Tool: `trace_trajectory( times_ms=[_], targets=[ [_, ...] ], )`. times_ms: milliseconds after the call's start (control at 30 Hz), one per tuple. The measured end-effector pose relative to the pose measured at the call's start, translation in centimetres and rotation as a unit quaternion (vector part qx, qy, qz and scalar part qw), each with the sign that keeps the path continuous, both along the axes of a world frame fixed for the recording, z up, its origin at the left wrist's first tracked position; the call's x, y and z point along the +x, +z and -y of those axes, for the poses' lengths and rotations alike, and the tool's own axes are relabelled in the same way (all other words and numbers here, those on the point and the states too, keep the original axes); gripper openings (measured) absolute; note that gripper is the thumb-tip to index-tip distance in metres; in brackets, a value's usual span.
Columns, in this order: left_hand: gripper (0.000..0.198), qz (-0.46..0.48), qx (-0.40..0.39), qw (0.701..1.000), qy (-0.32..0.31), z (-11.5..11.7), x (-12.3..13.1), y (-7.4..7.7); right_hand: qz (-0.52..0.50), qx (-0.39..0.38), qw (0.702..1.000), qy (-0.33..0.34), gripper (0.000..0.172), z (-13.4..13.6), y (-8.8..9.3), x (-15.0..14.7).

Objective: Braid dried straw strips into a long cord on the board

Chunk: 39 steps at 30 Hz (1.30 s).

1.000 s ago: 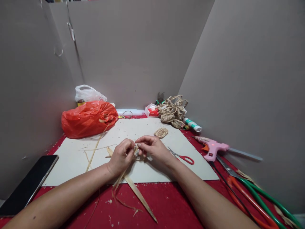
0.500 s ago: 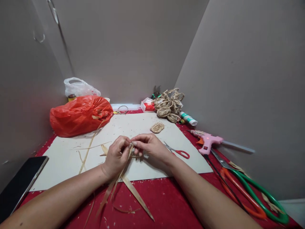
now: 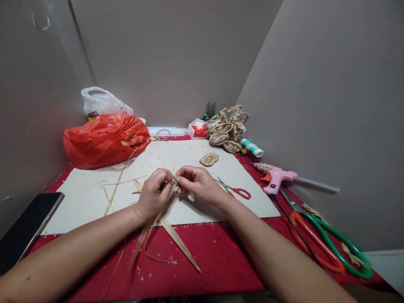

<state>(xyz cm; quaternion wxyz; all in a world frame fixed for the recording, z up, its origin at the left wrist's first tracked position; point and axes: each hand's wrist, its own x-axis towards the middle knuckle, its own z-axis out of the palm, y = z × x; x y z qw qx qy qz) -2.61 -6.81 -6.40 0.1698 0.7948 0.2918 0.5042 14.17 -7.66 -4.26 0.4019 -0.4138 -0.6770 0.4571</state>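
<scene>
My left hand (image 3: 155, 191) is closed in a pinch on pale dried-fibre strips (image 3: 153, 221), whose loose ends trail down toward me. Fingertip to fingertip with it, my right hand (image 3: 199, 185) pinches the upper end of the same strips; the exact spot is mostly covered by the fingers. A broad, pointed dried leaf strip (image 3: 179, 245) slants out below the hands onto the red cloth. Just beyond the right hand lies a small oval coil of braided fibre (image 3: 208, 159). Red-handled scissors (image 3: 236, 191) rest right of that hand, blades partly spread.
The white board (image 3: 176, 151) lies on a red cloth (image 3: 221, 261). A red plastic bag (image 3: 101, 141) sits back left, a phone (image 3: 28, 227) front left. Braided fibre coils (image 3: 225, 128) are piled back right. A pink glue gun (image 3: 277, 179) and large green-and-orange shears (image 3: 328, 240) lie right.
The camera view has tilted down, so everything sits a little higher in the picture. Both hands keep their pinch, fingertips still together, with only slight finger movement.
</scene>
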Motion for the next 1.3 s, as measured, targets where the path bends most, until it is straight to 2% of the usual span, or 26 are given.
trace_trajectory(
  times_ms=[133,233,333,500,600,700,767,900,1100,1300],
  targets=[
    [0.007,0.024,-0.080,0.996,-0.005,0.00,0.10,-0.12,0.131,0.139,0.980,-0.048,0.010,0.18,-0.05,-0.18],
    [0.005,0.032,-0.132,0.991,-0.011,0.02,0.23,-0.20,0.189,0.208,0.957,-0.071,0.009,0.32,-0.10,-0.14],
    [0.007,0.044,-0.153,0.987,0.000,-0.11,0.36,-0.45,0.213,0.251,0.940,-0.091,0.010,0.54,-0.06,-0.20],
    [0.007,0.068,-0.182,0.981,0.025,-0.58,0.35,-0.89,0.191,0.312,0.926,-0.097,0.007,0.71,-0.19,-0.46],
    [0.005,0.079,-0.190,0.978,0.025,-0.66,0.24,-0.77,0.159,0.249,0.946,-0.132,0.007,0.59,-0.37,-0.52],
    [0.005,0.078,-0.184,0.980,0.018,-0.56,0.18,-0.52,0.110,0.167,0.968,-0.149,0.018,0.49,-0.55,-0.58],
    [0.006,0.070,-0.179,0.981,0.017,-0.45,0.20,-0.43,0.094,0.136,0.977,-0.134,0.021,0.44,-0.70,-0.67],
    [0.008,0.056,-0.157,0.986,0.009,-0.30,0.24,-0.47,0.076,0.106,0.985,-0.109,0.016,0.30,-0.95,-0.89],
    [0.010,0.033,-0.081,0.996,0.002,-0.25,0.17,-0.78,0.042,0.043,0.993,-0.101,0.018,0.18,-0.63,-0.83],
    [0.012,0.013,-0.025,1.000,-0.005,-0.13,0.19,-0.90,0.014,-0.031,0.998,-0.049,0.021,0.20,-0.12,-0.05]
  ],
)
